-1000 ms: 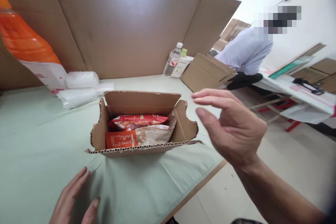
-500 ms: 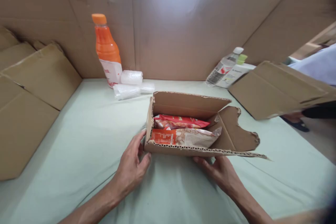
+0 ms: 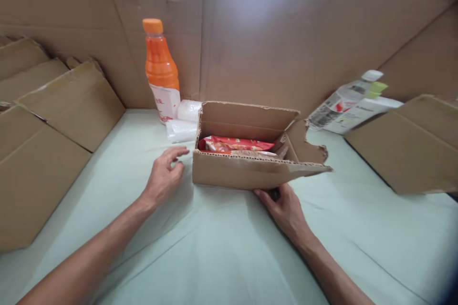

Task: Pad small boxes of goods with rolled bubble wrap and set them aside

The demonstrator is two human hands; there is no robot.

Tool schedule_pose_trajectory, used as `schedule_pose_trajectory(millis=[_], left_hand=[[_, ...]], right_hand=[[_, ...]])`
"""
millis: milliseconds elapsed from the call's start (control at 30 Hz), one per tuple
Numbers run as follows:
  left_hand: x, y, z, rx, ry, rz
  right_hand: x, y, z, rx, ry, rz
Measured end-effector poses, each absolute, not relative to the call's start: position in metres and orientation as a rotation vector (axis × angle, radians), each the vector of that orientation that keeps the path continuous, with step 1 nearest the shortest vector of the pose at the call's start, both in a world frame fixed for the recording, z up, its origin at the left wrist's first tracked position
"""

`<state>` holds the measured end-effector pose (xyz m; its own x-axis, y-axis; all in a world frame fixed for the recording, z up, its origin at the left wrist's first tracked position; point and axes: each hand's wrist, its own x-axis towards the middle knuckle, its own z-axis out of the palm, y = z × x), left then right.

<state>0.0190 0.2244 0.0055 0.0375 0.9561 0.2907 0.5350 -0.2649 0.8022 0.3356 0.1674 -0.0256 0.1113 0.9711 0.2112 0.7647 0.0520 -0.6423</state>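
Observation:
An open cardboard box [image 3: 243, 171] with torn, ragged edges sits in front of me on the cloth. Inside lie a red snack packet [image 3: 246, 144] and, nearer me, a pale and orange packet [image 3: 254, 154] mostly hidden by the box's front wall. My left hand [image 3: 166, 174] hovers left of the box, apart from it, with fingers loosely stretched. At the lower front edge my right hand [image 3: 286, 207] grips the box, its fingertips partly hidden beneath it. A dark patch shows between thumb and fingers; I cannot make out what it is.
An orange drink bottle [image 3: 161, 69] stands at the back left beside bubble-wrap rolls [image 3: 182, 130]. To the right, a clear bottle [image 3: 343, 100] leans by a white pack [image 3: 368, 112]. Folded cardboard [image 3: 53, 152] flanks the left, and another cardboard piece [image 3: 411, 147] the right.
My left hand has let go of the box's left end and moved away to the left. The box now sits farther off, its front wall hiding more of the near packet. The view has shifted.

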Motion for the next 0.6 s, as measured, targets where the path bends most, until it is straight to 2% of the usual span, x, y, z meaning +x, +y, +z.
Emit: schedule_pose_trajectory(millis=[100, 267, 400, 500, 600], left_hand=[[0.021, 0.274, 0.023, 1.928, 1.567, 1.196], [0.051, 0.354, 0.039, 2.23, 1.598, 1.094], [0.059, 0.368, 0.047, 2.194, 1.598, 1.171], [0.042, 0.34, 0.063, 2.138, 1.582, 1.355], [0.01, 0.289, 0.079, 1.936, 1.629, 1.686]], right_hand=[[0.342, 0.166, -0.034, -1.775, -1.68, 0.356], [0.347, 0.166, -0.037, -1.819, -1.683, 0.359], [0.347, 0.167, -0.037, -1.812, -1.692, 0.365], [0.348, 0.166, -0.039, -1.814, -1.698, 0.352], [0.349, 0.166, -0.041, -1.801, -1.694, 0.333]])
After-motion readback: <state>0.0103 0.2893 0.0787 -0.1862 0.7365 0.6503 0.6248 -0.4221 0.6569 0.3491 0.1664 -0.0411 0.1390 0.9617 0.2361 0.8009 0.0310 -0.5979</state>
